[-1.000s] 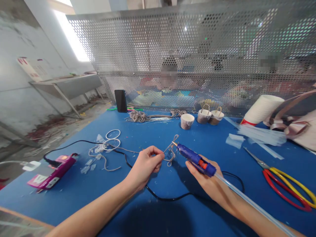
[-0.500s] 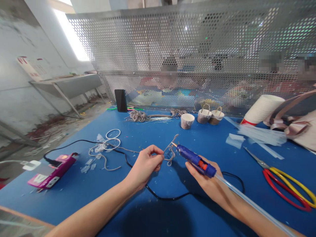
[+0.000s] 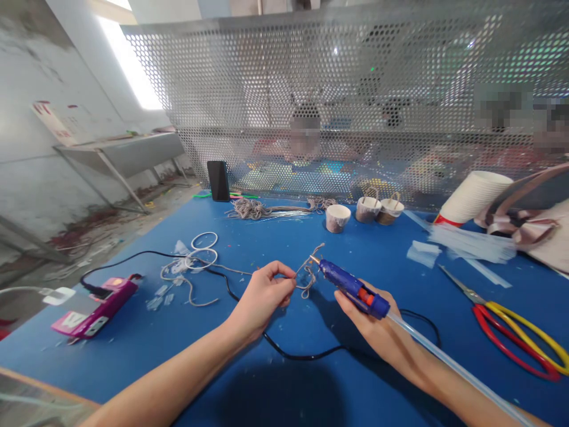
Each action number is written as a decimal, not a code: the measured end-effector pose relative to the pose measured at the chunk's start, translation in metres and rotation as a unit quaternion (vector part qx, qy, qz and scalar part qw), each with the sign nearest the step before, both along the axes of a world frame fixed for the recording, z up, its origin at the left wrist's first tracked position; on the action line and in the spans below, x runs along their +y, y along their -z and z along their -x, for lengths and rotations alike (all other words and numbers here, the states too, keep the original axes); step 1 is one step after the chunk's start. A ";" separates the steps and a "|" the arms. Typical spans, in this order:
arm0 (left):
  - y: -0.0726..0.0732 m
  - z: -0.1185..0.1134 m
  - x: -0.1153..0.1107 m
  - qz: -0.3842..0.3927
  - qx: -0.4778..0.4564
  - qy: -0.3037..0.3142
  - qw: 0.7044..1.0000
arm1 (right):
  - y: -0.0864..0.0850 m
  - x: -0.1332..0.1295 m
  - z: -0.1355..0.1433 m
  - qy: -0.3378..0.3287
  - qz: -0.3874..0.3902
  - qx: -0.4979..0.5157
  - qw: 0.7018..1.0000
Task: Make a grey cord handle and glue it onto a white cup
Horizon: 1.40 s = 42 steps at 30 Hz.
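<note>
Near the middle of the blue table point(image 3: 262, 379), my left hand point(image 3: 270, 293) pinches a thin grey cord point(image 3: 306, 261) that points up and to the right. My right hand point(image 3: 371, 320) is wrapped round a blue glue gun point(image 3: 344, 281) with a long clear glue stick point(image 3: 448, 359) coming out of its back. The gun's metal tip is close beside the cord; whether they touch I cannot tell. A loose loop of grey cord point(image 3: 306, 289) hangs or lies just below the tip.
Scissors point(image 3: 478, 305) and clear strips point(image 3: 471, 240) lie right, near stacked cups point(image 3: 478, 196). Small cups point(image 3: 338, 219), a cord bundle point(image 3: 249, 209) and a phone point(image 3: 218, 181) stand along the back. White rings point(image 3: 202, 258) and a pink power strip point(image 3: 100, 308) are left. A black cable crosses the table.
The glue gun's tip has shifted very slightly relative to the cord, and the cord's upper end sits a little further right. Both hands keep their grips.
</note>
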<state>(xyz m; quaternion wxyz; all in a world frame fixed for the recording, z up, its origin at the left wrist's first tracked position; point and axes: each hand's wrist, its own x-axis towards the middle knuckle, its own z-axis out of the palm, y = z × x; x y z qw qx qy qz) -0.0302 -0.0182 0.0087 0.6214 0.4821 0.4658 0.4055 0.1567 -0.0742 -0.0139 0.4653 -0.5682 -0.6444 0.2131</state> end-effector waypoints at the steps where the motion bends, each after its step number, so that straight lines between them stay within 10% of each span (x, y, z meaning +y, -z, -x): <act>1: 0.001 0.000 0.000 -0.001 -0.002 -0.001 1.000 | 0.000 0.000 0.000 -0.001 -0.003 0.000 1.000; 42: -0.003 0.000 0.000 0.017 0.009 0.010 1.000 | -0.007 0.002 -0.001 0.003 -0.033 -0.006 0.999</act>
